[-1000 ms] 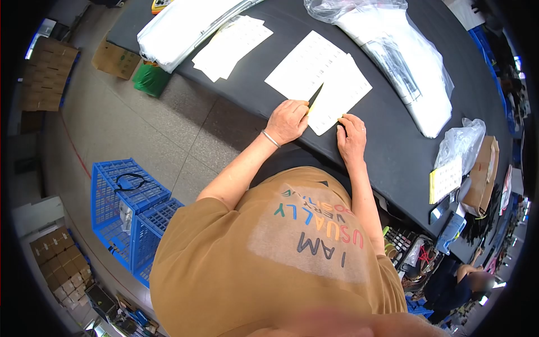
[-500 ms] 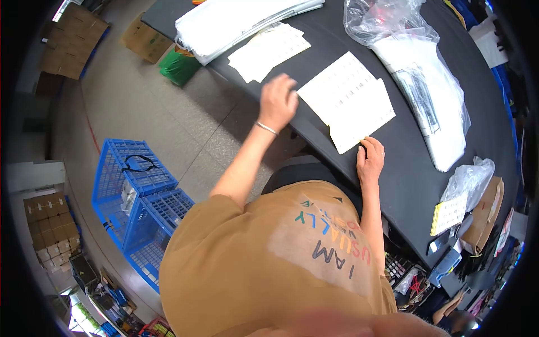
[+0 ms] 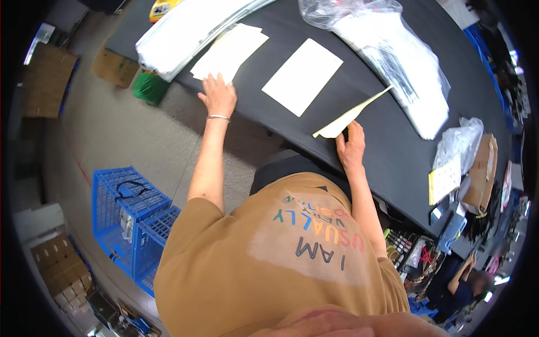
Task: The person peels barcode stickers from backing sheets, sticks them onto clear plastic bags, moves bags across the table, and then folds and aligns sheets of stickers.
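Observation:
My left hand (image 3: 219, 100) rests with fingers spread on the near edge of a stack of pale sheets (image 3: 229, 53) at the table's left edge. In my right hand (image 3: 351, 147) is a pale yellow paper sheet (image 3: 343, 121), pinched by its near side and tilted up, so it appears nearly edge-on. Between the hands, farther in, another sheet (image 3: 303, 77) lies flat on the black-covered table (image 3: 281, 126), its face looking blank.
Plastic-wrapped white bundles (image 3: 387, 62) lie across the far right of the table, and a long white bundle (image 3: 191, 33) lies at far left. Crumpled clear plastic (image 3: 457, 140) and an open carton (image 3: 482, 174) sit right. Blue crates (image 3: 126, 208) stand on the floor. A co-worker (image 3: 455, 292) is at lower right.
My left hand has moved left onto the stack. My right hand has lifted a sheet off the table, while a sheet without visible print lies where the printed ones were. The view has shifted.

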Available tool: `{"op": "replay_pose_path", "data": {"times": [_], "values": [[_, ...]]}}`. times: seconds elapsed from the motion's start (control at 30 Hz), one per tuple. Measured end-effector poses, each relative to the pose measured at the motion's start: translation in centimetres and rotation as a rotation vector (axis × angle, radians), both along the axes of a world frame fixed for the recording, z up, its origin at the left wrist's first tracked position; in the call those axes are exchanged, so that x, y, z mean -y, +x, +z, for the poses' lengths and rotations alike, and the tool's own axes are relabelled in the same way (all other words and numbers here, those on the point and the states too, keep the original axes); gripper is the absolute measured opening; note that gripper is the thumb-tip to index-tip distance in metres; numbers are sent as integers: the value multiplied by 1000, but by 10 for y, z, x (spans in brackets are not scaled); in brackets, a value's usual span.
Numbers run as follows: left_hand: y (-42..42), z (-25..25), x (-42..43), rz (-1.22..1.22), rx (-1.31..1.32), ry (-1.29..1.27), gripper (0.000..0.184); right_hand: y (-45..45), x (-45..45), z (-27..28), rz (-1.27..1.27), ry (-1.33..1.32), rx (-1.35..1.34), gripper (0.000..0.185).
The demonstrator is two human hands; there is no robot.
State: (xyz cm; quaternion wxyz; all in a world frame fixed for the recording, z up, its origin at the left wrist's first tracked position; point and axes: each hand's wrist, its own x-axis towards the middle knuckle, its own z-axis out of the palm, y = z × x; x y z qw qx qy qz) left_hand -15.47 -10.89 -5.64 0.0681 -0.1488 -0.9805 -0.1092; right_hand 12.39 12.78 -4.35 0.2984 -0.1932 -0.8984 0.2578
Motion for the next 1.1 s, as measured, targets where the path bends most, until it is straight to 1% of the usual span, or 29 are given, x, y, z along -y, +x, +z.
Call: {"op": "replay_pose_path", "data": {"times": [0.03, 0.1, 0.13, 0.17, 0.2, 0.23, 0.27, 0.3, 0.37, 0.4, 0.43, 0.5, 0.53, 0.57, 0.63, 0.7, 0.73, 0.93, 1.07, 1.1], "values": [[5, 6, -4, -11, -32, 38, 54, 1, -1, 1, -7, -37, -24, 34], [19, 13, -10, -121, -113, 181, 53, 4, -4, -5, -58, -153, -57, 31], [27, 13, -14, -204, -201, 271, 51, 5, -5, -4, -80, -179, -74, 31], [38, 13, -19, -223, -192, 270, 51, 6, -5, -4, -98, -208, -93, 32], [51, 14, -27, -392, -230, 351, 49, 6, -4, -4, -114, -210, -91, 32], [64, 15, -35, -556, -270, 434, 48, 5, -5, -5, -134, -213, -148, 36], [81, 16, -43, -619, -243, 389, 45, 3, -6, -5, -151, -215, -206, 40], [98, 15, -50, -678, -216, 343, 43, -1, -5, -4, -154, -214, -207, 40], [117, 9, -59, -737, -38, 268, 41, -9, -6, 1, -190, -287, -187, 49], [123, 7, -62, -721, -60, 204, 41, -17, -8, 1, -121, -292, -221, 53], [123, 6, -62, -723, -60, 205, 41, -23, -8, 1, -93, -262, -234, 56], [122, 6, -61, -723, -34, 262, 40, -36, -7, 8, 23, -75, -158, 58], [122, 5, -62, -724, -34, 262, 40, -43, -6, 8, 69, -37, 9, 61], [122, 3, -62, -718, -46, 259, 40, -50, -6, 9, 139, -2, 233, 60], [121, 1, -61, -711, -64, 252, 40, -62, 7, 5, 162, 215, 612, 56], [122, 1, -62, -688, -64, 267, 39, -66, 7, 2, 162, 227, 598, 55], [123, 2, -62, -684, -57, 269, 43, -67, 8, 1, 157, 236, 593, 54], [123, -5, -62, -654, -78, 353, 49, -65, 11, 1, 84, 212, 616, 55], [122, -8, -59, -658, -91, 352, 46, -63, 11, -1, 75, 199, 607, 54], [121, -9, -58, -656, -93, 385, 45, -62, 11, -1, 67, 197, 592, 54]]}}
